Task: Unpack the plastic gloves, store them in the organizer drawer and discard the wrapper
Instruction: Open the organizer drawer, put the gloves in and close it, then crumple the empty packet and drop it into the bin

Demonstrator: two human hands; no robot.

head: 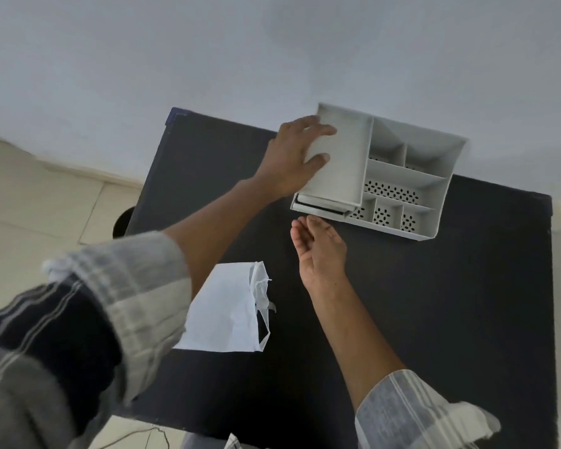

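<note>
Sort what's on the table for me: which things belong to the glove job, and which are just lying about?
Job:
- white organizer, left hand resting on it
- its drawer, right hand just in front
- white wrapper lying flat

Lying about:
- dark round object on the floor beyond the black table

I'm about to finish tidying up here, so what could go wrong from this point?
1. The organizer stands at the table's far edge; pushing with the left hand might shift it off.
2. The white wrapper lies loose near the left sleeve, which could sweep it to the floor.
</note>
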